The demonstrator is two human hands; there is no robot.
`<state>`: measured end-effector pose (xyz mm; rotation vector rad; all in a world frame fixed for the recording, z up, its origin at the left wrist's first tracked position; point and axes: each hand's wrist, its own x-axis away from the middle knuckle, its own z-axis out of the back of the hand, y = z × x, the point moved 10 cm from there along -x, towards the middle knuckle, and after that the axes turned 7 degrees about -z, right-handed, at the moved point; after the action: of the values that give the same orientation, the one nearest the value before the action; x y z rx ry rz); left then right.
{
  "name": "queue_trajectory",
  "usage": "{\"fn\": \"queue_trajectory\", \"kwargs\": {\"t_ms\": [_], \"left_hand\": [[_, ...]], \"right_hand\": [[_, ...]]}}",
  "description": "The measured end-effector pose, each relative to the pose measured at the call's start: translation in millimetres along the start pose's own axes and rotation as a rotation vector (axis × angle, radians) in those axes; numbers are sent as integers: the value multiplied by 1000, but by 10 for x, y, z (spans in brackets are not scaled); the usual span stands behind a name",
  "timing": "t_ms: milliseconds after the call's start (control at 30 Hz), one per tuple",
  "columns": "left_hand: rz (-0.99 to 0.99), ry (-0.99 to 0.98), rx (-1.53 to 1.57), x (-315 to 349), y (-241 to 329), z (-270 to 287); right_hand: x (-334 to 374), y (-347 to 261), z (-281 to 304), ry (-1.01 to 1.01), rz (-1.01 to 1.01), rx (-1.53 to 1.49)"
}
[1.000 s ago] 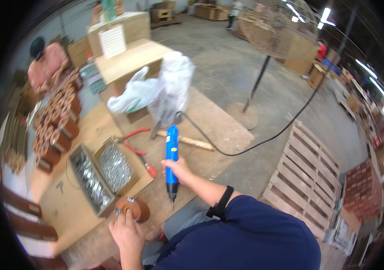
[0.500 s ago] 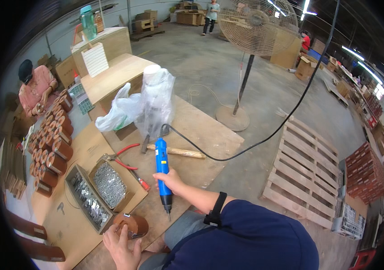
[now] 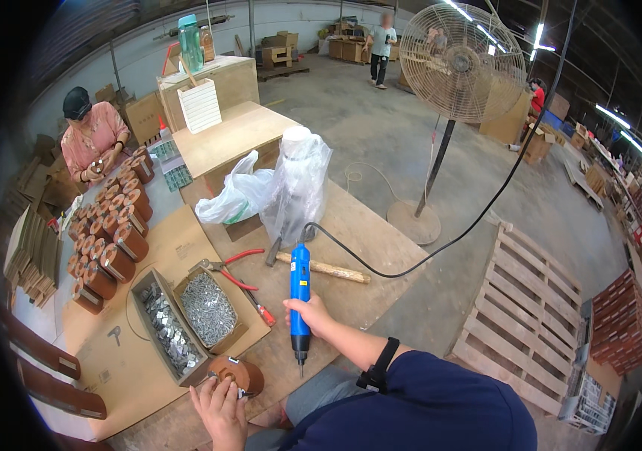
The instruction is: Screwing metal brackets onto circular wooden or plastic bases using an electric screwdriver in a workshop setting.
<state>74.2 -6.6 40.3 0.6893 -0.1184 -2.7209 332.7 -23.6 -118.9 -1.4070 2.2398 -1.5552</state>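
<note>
My right hand [image 3: 310, 314] is wrapped round a blue electric screwdriver [image 3: 301, 289], held upright with its bit pointing down at the table's near edge. A black cable runs from its top. Left of the bit, my left hand [image 3: 219, 410] grips a reddish-brown, rounded block [image 3: 244, 373], its fingers on the top. Small shiny metal pieces show at the block's edge beside my fingertips; their exact shape is partly hidden. Close beyond the block stand a long box of flat metal clips [image 3: 169, 325] and a carton of screws [image 3: 208, 307].
Red-handled pincers [image 3: 240, 279], a red-handled screwdriver [image 3: 264, 314] and a hammer [image 3: 325, 267] lie on the table. Several brown blocks [image 3: 114, 259] stand at left, near a co-worker in pink [image 3: 95, 139]. A pedestal fan [image 3: 460, 64] and a wooden pallet [image 3: 520, 316] are on the right.
The whole view has shifted, so the scene sits further right in the picture. My left fingers have drawn closer together on top of the block. The electric screwdriver stays in my right hand.
</note>
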Motion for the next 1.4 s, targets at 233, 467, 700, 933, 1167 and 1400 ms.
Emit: {"fn": "queue_trajectory", "kwargs": {"t_ms": [233,467,700,933,1167,1400], "left_hand": [[55,87,50,29,-63,-6],[93,120,146,-16,-114,22],[119,118,158,-35,-174,-13],[241,92,332,17,-263,-140],[273,198,342,87,-240,-141],[309,212,316,35,-271,-146]], "right_hand": [[-1,5,-17,-7,7,18],[35,-34,-15,2,6,18],[8,-24,-3,5,-4,26],[14,16,22,22,6,40],[15,91,5,35,-43,63],[-31,-34,36,40,4,108]]}}
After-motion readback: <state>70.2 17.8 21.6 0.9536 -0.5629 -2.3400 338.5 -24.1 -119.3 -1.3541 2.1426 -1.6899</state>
